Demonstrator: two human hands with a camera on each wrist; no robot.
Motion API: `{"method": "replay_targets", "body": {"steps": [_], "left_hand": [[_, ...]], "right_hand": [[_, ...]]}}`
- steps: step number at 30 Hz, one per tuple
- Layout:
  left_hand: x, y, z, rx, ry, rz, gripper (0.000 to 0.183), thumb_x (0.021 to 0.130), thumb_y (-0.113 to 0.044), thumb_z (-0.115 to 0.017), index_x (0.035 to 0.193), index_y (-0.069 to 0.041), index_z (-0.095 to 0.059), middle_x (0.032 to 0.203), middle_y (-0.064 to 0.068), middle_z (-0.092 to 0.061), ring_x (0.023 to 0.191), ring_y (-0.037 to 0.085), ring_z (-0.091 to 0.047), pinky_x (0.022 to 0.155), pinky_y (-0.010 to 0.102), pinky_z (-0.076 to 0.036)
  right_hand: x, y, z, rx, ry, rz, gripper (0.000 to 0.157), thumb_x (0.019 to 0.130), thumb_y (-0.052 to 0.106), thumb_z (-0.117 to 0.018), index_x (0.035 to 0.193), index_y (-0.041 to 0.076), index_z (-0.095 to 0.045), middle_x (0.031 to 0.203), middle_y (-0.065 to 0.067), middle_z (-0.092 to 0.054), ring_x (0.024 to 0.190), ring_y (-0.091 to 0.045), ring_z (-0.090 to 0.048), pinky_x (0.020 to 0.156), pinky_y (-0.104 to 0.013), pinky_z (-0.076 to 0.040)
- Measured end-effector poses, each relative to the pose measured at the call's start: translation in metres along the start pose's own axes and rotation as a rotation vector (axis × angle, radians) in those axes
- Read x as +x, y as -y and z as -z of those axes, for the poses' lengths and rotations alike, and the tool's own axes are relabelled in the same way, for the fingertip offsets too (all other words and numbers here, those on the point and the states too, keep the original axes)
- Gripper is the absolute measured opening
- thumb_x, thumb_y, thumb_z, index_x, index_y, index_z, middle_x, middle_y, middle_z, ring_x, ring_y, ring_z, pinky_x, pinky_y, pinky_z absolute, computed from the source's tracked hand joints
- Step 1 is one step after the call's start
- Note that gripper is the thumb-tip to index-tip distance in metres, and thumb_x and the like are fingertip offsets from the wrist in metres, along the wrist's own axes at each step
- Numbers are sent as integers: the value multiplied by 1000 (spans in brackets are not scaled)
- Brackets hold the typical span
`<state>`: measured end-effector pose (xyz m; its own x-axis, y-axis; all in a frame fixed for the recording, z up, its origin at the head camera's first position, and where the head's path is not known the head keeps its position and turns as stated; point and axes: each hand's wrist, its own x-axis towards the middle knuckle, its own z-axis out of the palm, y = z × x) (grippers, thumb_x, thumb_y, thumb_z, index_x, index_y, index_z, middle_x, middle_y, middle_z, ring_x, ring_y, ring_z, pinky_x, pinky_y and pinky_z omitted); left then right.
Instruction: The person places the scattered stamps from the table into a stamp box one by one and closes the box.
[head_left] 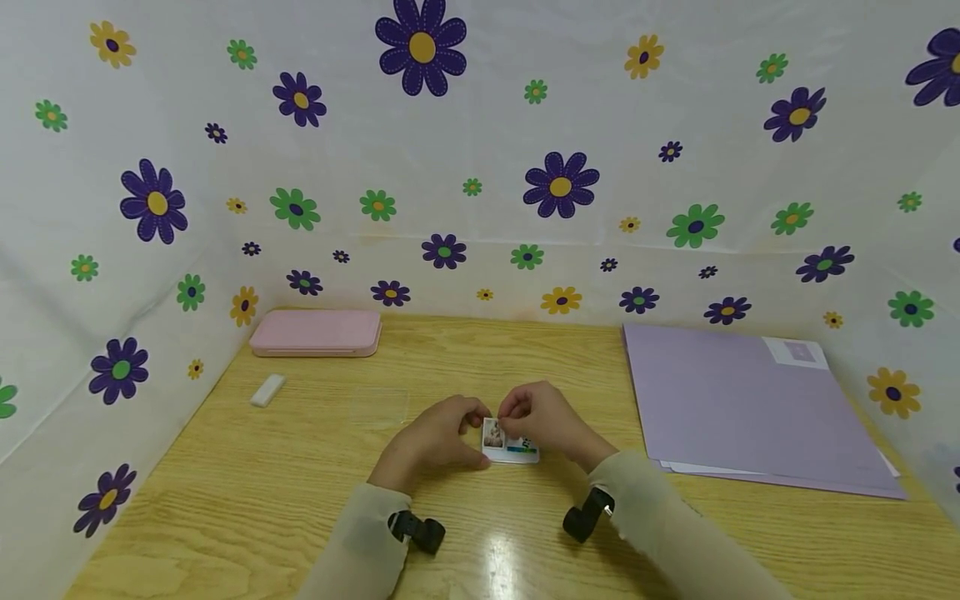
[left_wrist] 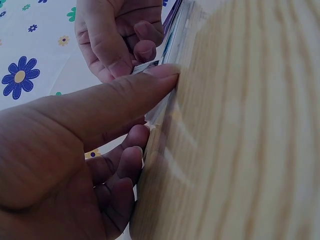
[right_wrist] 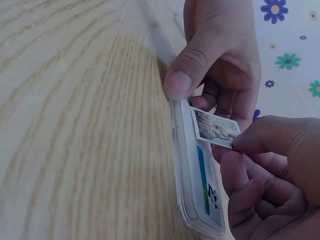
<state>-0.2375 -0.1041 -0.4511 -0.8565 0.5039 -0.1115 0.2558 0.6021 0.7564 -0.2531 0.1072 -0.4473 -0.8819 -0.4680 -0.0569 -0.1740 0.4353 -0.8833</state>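
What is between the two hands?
Between the left hand and right hand, the head view shows a small white case and a stamp.

My left sleeve and right sleeve look the same to me: pale beige cloth, softly creased, with faint greyish patches, ending at the wrists. A small black camera with a rounded head sits at the left cuff; its black twin at the right shows a small bright glint. My left hand and right hand are bare.
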Motion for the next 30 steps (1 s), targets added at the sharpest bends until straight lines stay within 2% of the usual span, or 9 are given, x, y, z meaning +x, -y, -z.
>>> {"method": "replay_targets", "body": {"steps": [5, 10, 16, 30], "left_hand": [[-1, -1, -1, -7, -6, 12, 52, 74, -17, -89, 118, -10, -63, 103, 1, -56, 93, 21, -50, 83, 38, -45], [-1, -1, -1, -11, -9, 33, 52, 73, -17, -89, 117, -12, -63, 103, 1, -56, 92, 20, -50, 83, 37, -44], [-2, 0, -1, -22, -10, 27, 52, 73, -16, -89, 117, -11, -63, 103, 1, -56, 93, 21, -50, 84, 37, -44], [0, 3, -2, 5, -4, 18, 50, 74, -19, -89, 116, -13, -63, 105, -2, -56, 94, 19, -51, 86, 37, -45]], "right_hand": [[-1, 0, -2, -56, -7, 27, 7, 89, 6, -71, 87, 0, -68, 77, -1, -65, 71, -15, -61, 65, -30, -52], [-1, 0, -4, -135, -34, 59, 5, 88, 5, -71, 83, 6, -70, 77, 2, -64, 68, -14, -58, 62, -29, -50], [-1, 1, -6, -206, -79, 90, 8, 84, 4, -73, 80, 10, -70, 85, -1, -59, 69, -16, -53, 59, -29, -45], [0, 1, -10, -294, -89, 50, 10, 84, 5, -76, 80, 13, -71, 87, 0, -57, 75, -16, -52, 65, -32, -45]]}}
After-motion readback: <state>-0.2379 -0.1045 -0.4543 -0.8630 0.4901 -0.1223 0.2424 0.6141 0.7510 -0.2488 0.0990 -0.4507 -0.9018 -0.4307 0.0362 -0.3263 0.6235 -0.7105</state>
